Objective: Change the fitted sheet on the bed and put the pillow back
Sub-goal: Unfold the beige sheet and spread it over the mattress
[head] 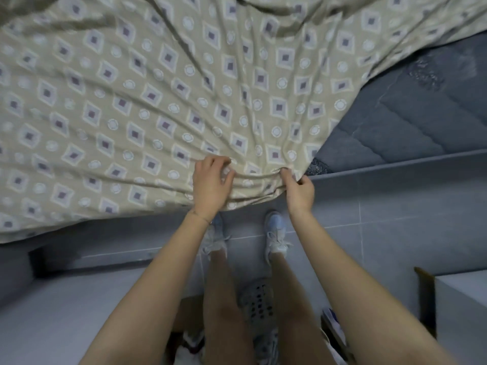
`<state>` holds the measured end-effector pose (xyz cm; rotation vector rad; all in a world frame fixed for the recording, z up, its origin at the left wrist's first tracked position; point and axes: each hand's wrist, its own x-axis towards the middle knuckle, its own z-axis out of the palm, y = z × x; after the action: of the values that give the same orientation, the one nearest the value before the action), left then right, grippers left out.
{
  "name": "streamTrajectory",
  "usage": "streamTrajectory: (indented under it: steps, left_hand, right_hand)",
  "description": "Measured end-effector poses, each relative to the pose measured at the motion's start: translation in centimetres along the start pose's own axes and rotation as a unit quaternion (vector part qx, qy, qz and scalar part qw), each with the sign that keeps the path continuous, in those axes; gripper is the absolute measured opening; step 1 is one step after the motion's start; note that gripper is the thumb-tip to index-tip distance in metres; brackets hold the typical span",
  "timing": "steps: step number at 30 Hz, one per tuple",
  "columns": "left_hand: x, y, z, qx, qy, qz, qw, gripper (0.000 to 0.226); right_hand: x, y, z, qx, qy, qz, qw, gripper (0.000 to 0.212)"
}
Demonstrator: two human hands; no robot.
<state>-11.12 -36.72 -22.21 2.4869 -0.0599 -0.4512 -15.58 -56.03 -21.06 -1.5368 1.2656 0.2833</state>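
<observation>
Head view: the patterned fitted sheet (163, 106) lies rumpled over most of the bed, its near edge bunched at the bedside, with bare mattress (411, 114) showing at right. The right hand (299, 189) pinches that edge, and the left hand (212, 185), fingers curled, grips a fold beside it. Whether the sheet is coming off or going on, I cannot tell. Either way the next move calls for a firm, even pull.

Beige sheet (158, 101) across the upper left, printed with white-edged lilac diamonds, dark purple centres, and white rings. Slate-blue quilted mattress (408, 114) at right. Pale grey tiled floor (382, 219) below. White shoes (276, 238), pale blue toes, lower centre.
</observation>
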Motion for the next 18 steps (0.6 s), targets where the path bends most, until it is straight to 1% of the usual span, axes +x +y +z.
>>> streamTrajectory:
  steps: [2, 4, 6, 9, 12, 15, 18]
  left_hand:
    - [0.3, 1.1, 0.5, 0.004, 0.003, 0.006, 1.000, 0.029]
    - [0.7, 1.9, 0.9, 0.005, -0.003, 0.012, 1.000, 0.029]
    - [1.2, 2.5, 1.4, 0.022, -0.018, 0.030, 0.999, 0.028]
    - [1.8, 3.3, 2.3, 0.073, -0.027, 0.063, 0.995, 0.014]
    - [2.3, 4.2, 2.8, 0.090, -0.024, 0.070, 0.993, 0.006]
    - [2.2, 5.5, 2.9, 0.080, 0.007, 0.045, 0.996, 0.011]
    - [1.8, 5.7, 2.9, 0.108, 0.015, 0.027, 0.994, 0.015]
  right_hand:
    - [1.0, -0.4, -0.6, 0.016, 0.015, 0.006, 1.000, 0.036]
    - [1.7, -0.7, -1.4, 0.043, -0.010, 0.030, 0.999, 0.041]
    - [2.7, -1.4, -2.0, 0.060, -0.062, 0.047, 0.995, 0.033]
    - [3.9, -3.1, -2.7, 0.085, -0.111, 0.061, 0.988, 0.013]
    - [5.1, -4.7, -3.1, 0.130, -0.110, 0.056, 0.984, 0.011]
    - [6.4, -6.2, -3.7, 0.179, -0.109, 0.050, 0.977, 0.011]
    - [7.1, -5.2, -4.9, 0.181, -0.069, 0.054, 0.979, 0.010]
